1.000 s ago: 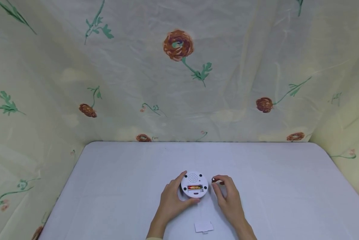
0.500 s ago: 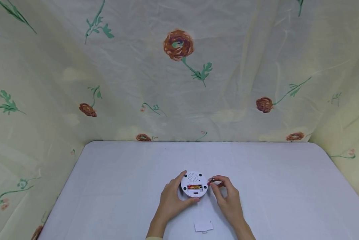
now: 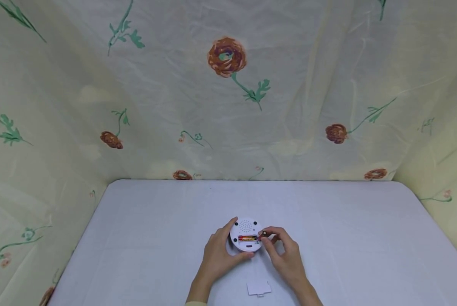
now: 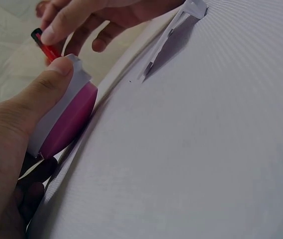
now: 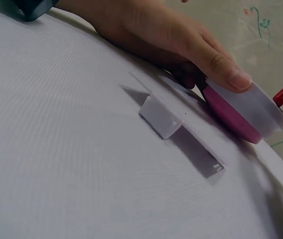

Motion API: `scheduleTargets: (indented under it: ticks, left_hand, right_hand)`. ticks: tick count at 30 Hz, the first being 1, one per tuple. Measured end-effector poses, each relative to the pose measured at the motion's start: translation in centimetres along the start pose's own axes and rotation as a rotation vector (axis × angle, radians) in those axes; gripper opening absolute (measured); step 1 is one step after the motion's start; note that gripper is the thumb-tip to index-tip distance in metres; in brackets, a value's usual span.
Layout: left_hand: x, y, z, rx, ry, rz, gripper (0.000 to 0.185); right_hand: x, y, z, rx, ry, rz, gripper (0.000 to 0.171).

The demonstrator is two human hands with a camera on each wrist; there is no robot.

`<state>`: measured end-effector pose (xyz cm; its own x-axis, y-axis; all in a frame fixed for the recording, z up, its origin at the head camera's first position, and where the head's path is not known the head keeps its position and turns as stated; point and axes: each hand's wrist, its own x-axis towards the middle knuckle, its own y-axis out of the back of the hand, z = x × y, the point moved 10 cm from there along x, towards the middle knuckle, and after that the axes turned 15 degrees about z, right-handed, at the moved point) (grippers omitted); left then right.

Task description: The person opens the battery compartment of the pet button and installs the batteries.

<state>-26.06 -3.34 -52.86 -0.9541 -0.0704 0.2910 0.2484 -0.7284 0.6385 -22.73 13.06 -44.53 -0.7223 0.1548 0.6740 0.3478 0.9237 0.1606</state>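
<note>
A round white device [image 3: 245,225] with a speaker grille and dark feet lies face down, its battery compartment exposed. One battery [image 3: 246,238] sits inside that compartment. My left hand [image 3: 218,254] grips the device by its rim, thumb at the near edge and fingers round the far left. Both wrist views show the device's magenta underside [image 4: 74,119]. Between thumb and fingertips, my right hand [image 3: 287,257] pinches a second battery [image 4: 46,46], red with a dark end, tilted at the compartment's right end. Fingers partly hide this battery in the head view.
Nearer the person, a white battery cover [image 3: 258,288] with a small tab lies on the white-covered table [image 3: 156,229]. A flower-patterned curtain [image 3: 274,106] hangs behind the table and along both sides.
My right hand has turned the battery and moved it left, from beside the device to over the compartment's right end. The left hand and device have stayed put.
</note>
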Motion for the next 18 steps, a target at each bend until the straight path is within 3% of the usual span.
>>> scheduleTargets:
  ticks: [10, 18]
  left_hand:
    - [0.0, 0.0, 0.2, -0.006, -0.037, 0.013, 0.099]
    - [0.0, 0.0, 0.2, -0.002, -0.060, 0.023, 0.099]
  right_hand:
    - [-0.4, -0.8, -0.7, -0.048, 0.085, -0.048, 0.030]
    - [-1.4, -1.2, 1.5, -0.048, 0.103, -0.062, 0.035]
